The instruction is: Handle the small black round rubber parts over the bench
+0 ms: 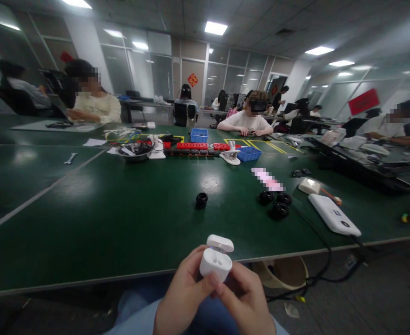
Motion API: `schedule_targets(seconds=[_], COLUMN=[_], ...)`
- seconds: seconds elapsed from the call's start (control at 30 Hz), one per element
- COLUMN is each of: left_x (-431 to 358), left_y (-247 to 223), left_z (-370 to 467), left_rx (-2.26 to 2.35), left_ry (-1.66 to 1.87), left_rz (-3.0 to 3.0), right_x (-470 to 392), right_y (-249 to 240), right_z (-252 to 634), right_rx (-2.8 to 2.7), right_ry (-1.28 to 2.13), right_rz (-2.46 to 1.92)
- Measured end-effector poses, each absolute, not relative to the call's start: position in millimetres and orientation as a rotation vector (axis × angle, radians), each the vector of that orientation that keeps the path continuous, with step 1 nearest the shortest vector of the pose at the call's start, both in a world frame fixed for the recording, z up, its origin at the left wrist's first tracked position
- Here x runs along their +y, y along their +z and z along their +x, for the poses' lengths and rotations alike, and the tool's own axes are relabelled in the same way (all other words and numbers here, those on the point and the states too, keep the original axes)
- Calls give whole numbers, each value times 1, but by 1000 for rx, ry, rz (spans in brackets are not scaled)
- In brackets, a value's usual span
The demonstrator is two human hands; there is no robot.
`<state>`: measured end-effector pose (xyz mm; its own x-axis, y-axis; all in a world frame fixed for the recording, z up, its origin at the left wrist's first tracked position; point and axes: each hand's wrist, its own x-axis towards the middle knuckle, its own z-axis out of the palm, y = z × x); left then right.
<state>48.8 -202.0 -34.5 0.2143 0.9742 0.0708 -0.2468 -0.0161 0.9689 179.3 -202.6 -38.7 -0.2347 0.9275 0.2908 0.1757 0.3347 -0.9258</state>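
Both my hands hold a white earbud charging case (216, 265) just in front of the table's near edge. Its lid is flipped up, and the slots inside show; I see no earbuds in them. My left hand (185, 288) grips the case from the left, with the thumb on its front. My right hand (243, 293) closes on it from the right, its thumb close to the left one. The fingers behind the case are partly hidden. Beyond my hands, a black ring-shaped part (201, 200) sits on the green table (149, 209).
Several similar black parts (280, 209) lie to the right, near a white power bank (333, 214) with a cable running off the edge. Blue bins (198, 135), red blocks (192, 145) and a bowl of cables (135, 153) stand farther back. A wrench (71, 158) lies left. People sit beyond.
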Motion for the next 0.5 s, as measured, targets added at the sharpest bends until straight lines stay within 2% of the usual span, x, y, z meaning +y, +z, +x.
schedule_targets(seconds=[0.23,0.5], left_x=[-195,-194], left_y=[-46,-31], left_z=[43,-4], left_rx=[934,1224], left_ry=[1137,1153], left_rz=[1357,1270], right_x=[-192,-174], right_y=[-35,-29], right_z=[184,204], right_rx=[-1706,-1661], right_ry=[765,662], right_rz=[-877,-903])
